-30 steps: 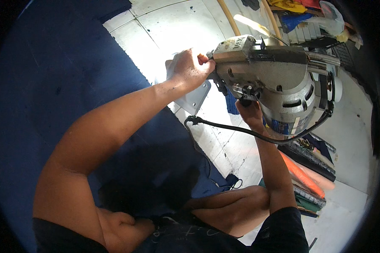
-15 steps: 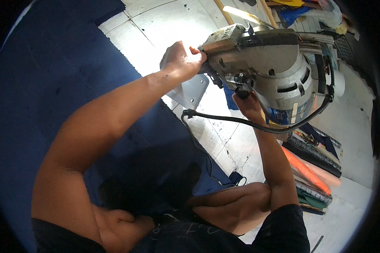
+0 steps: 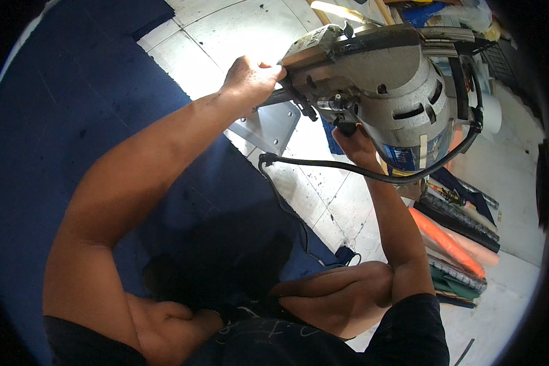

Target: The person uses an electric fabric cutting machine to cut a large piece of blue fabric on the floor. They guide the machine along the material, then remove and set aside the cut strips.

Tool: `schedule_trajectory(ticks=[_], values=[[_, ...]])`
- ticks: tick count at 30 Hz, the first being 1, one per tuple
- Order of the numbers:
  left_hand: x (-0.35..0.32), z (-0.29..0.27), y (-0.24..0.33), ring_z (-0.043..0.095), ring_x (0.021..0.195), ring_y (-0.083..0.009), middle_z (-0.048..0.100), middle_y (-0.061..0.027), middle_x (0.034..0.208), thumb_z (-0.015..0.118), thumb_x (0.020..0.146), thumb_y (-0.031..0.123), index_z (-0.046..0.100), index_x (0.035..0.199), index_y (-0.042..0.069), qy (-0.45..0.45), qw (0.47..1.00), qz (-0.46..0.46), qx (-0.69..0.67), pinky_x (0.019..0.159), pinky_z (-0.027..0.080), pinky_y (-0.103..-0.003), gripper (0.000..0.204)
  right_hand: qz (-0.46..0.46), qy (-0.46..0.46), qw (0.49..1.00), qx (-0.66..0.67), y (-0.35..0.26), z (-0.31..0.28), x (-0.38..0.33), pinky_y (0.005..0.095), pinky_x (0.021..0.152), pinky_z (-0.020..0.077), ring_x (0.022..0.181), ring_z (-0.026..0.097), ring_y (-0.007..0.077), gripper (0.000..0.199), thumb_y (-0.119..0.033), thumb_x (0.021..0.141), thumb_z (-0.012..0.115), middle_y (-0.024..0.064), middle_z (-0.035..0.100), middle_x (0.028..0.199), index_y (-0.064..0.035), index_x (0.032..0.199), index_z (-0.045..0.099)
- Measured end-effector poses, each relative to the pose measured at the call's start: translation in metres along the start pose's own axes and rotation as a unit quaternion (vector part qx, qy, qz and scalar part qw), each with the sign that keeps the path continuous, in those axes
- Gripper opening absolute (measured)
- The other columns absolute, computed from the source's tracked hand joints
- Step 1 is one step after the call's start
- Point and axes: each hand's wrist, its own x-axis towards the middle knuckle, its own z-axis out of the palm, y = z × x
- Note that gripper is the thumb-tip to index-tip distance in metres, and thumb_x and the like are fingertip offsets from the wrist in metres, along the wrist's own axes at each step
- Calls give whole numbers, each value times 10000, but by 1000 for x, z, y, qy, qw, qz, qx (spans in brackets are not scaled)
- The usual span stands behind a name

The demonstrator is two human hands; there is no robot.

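Observation:
A grey electric cloth cutting machine (image 3: 372, 91) with a round, slotted motor housing stands tilted in the upper right. My left hand (image 3: 249, 79) is closed at its front edge, with thumb and fingertips against the metal. Under the motor, my right hand (image 3: 357, 146) is wrapped round the machine's dark handle; the housing hides part of its fingers. Below the left hand shows a grey metal base plate (image 3: 276, 125) with holes. Dark blue cloth (image 3: 104, 104) lies spread to the left, its cut edge running diagonally beneath my left forearm.
A black power cable (image 3: 341, 165) loops from the motor across to the cloth edge and down to the floor. White tiles (image 3: 314, 195) show between cloth and machine. Several fabric rolls, one bright orange (image 3: 451, 241), lie at the right. A lit lamp (image 3: 341, 12) glows at the top.
The machine and my left hand have shifted slightly left and up in the picture. My left hand's fingers look less curled than before. My right hand stays on the handle.

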Motion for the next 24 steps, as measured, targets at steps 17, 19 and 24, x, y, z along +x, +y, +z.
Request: schedule_trajectory(ticks=[17, 19, 24], values=[[-3, -6, -5, 589, 711, -133, 652, -56, 814, 736, 863, 315, 710, 973, 19, 7, 999, 51, 5, 641, 477, -301, 317, 265, 65, 762, 588, 25, -49, 15, 446, 1008, 407, 1069, 583, 326, 423, -319, 824, 669, 169, 646, 1079, -71, 1154, 575], [-13, -2, 6, 541, 698, -104, 604, -14, 766, 736, 860, 290, 682, 927, 9, 30, 998, 42, 42, 628, 444, -267, 294, 282, -4, 748, 601, 26, -50, 13, 456, 1040, 384, 1122, 557, 360, 489, -330, 820, 664, 192, 624, 1141, -62, 1212, 548], [-13, -3, 11, 584, 660, -138, 641, -50, 718, 724, 824, 270, 729, 895, 37, 37, 995, 46, 78, 626, 467, -319, 243, 286, -44, 692, 661, 32, -55, 17, 462, 1079, 356, 1183, 526, 391, 567, -321, 812, 654, 214, 586, 1241, -52, 1290, 509]])
